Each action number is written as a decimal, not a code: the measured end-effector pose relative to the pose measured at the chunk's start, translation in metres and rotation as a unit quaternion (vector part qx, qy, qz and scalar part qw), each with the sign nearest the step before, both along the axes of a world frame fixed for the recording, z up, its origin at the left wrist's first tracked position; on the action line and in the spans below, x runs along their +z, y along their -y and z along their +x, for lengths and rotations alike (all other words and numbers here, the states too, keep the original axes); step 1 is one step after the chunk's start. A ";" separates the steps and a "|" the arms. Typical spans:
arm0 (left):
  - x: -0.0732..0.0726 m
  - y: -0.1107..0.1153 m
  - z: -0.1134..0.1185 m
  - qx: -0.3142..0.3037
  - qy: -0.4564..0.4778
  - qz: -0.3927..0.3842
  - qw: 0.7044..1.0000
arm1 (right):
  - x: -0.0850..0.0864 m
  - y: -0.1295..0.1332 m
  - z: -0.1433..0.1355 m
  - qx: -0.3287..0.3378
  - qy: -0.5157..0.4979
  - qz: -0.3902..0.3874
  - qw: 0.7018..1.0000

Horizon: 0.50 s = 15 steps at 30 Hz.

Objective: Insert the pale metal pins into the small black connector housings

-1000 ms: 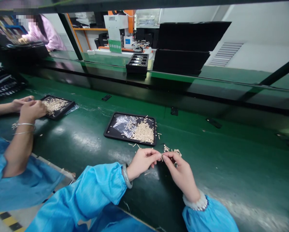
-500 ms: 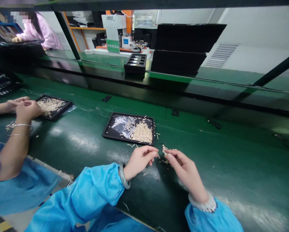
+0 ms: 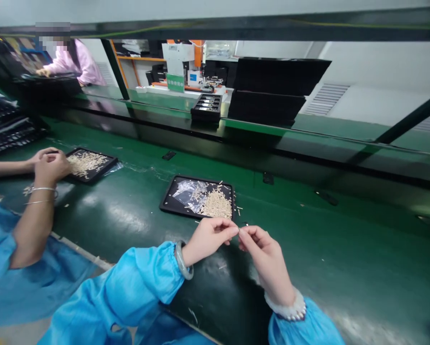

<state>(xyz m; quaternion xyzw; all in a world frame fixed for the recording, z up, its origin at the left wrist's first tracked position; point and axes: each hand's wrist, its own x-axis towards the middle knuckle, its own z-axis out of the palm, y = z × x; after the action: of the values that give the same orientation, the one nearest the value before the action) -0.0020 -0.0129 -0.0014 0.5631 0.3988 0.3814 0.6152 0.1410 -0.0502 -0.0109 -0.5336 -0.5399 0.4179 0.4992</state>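
Observation:
My left hand (image 3: 208, 240) is closed in a pinch over the green table, thumb against forefinger. My right hand (image 3: 265, 256) pinches too, its fingertips meeting those of the left. Whatever is between them is nearly hidden; a small beige strip showed at the left fingertips a moment earlier. Just beyond the hands lies a shallow black tray (image 3: 172, 205). It holds a heap of small beige strips (image 3: 217, 203) and a clear plastic bag (image 3: 188, 190). A few loose strips lie by the tray's right edge.
At the left, a co-worker's hands (image 3: 51, 165) are beside another black tray (image 3: 109, 165) of beige strips. Small dark flat parts (image 3: 268, 178) lie along the back of the table. A raised shelf behind carries a black box (image 3: 206, 112) and large black panels (image 3: 272, 81).
My right hand has moved left from the loose strips, and its fingertips now meet my left hand's. The view has tilted up slightly, shifting the scene down.

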 end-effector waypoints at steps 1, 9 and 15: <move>0.000 -0.001 -0.001 0.003 -0.004 0.010 1.000 | 0.001 -0.002 -0.002 -0.013 0.028 0.023 0.999; -0.007 -0.018 -0.019 0.049 -0.077 0.228 0.970 | 0.006 -0.019 -0.009 -0.022 0.259 0.221 0.940; -0.006 -0.022 -0.032 0.041 -0.152 0.351 0.923 | 0.010 -0.031 -0.025 -0.002 0.316 0.239 0.918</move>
<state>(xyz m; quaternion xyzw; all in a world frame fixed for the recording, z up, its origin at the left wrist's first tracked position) -0.0342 0.0088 -0.0076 0.7774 0.3509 0.4313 0.2941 0.1164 -0.0188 -0.0013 -0.5037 -0.7521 0.0853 0.4163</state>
